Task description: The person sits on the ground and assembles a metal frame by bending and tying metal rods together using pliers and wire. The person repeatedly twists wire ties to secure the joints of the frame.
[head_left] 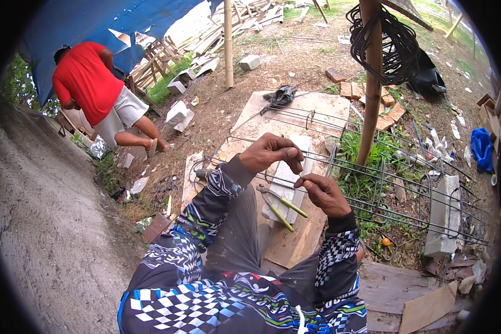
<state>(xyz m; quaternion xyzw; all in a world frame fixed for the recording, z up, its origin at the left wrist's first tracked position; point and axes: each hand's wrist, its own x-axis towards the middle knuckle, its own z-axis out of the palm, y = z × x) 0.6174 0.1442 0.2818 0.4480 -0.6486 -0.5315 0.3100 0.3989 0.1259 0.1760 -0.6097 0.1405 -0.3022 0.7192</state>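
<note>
My left hand [270, 155] and my right hand [327, 195] are raised close together in front of me, fingertips pinched. Anything between the fingers is too small to make out. Just beyond and beneath them runs a long cage of thin steel rebar [382, 182] with bent stirrups, stretching away to the right. Below my hands, a pair of pincers [284, 207] with yellow-green handles lies over a pale concrete block [282, 192] and the board [295, 242] beneath it. Another concrete block [444, 214] stands under the cage's right end.
A wooden post [370, 106] rises beside the cage, with a coil of black wire [398, 50] hanging on it. Bricks [392, 114] lie behind. At the far left a person in a red shirt [89, 80] walks near a blue tarp [83, 22]. A grey slope [44, 222] borders my left.
</note>
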